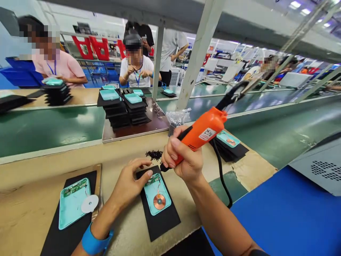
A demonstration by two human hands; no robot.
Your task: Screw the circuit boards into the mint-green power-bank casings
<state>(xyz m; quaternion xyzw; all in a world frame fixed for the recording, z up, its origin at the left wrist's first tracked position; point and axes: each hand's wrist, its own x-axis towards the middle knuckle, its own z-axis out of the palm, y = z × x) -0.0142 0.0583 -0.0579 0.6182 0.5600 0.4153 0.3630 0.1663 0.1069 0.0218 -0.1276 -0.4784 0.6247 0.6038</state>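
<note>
My right hand is wrapped round an orange electric screwdriver, held tilted with its dark tip end low and left, near the top of a turquoise plastic case. In that open case lie a green circuit board and a round copper coil. The case rests on a black foam sheet. By its upper left corner is my left hand, thumb and forefinger apart, the thumb close to the board. Just beyond lies a pile of small black screws.
Left, another turquoise case holds a board and a white disc. Stacked foam sheets with a case stand right, beside the black cord. Past the green conveyor are more stacks and seated co-workers.
</note>
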